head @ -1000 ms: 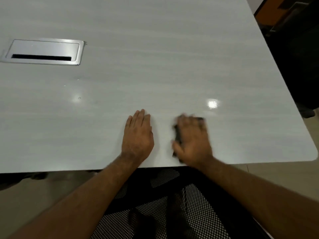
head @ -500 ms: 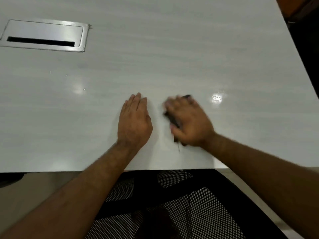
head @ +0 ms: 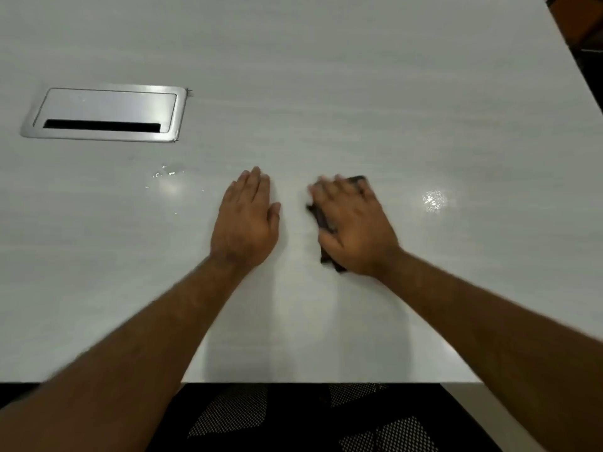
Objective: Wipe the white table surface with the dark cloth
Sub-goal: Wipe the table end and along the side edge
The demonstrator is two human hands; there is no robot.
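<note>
The white table fills most of the view. My right hand lies flat on top of the dark cloth, pressing it against the table; only the cloth's left edge and far corner show from under the palm and fingers. My left hand rests flat on the table a short way to the left, fingers together, with nothing under it.
A silver cable-port lid with a black slot is set into the table at the far left. Small wet drops glint just beyond my left hand. A black mesh chair sits under the near edge. Dark furniture stands past the right edge.
My right hand has slid the cloth further from the near edge and the fingers look blurred from motion. My left hand has also shifted forward on the table; my head moved in closer.
</note>
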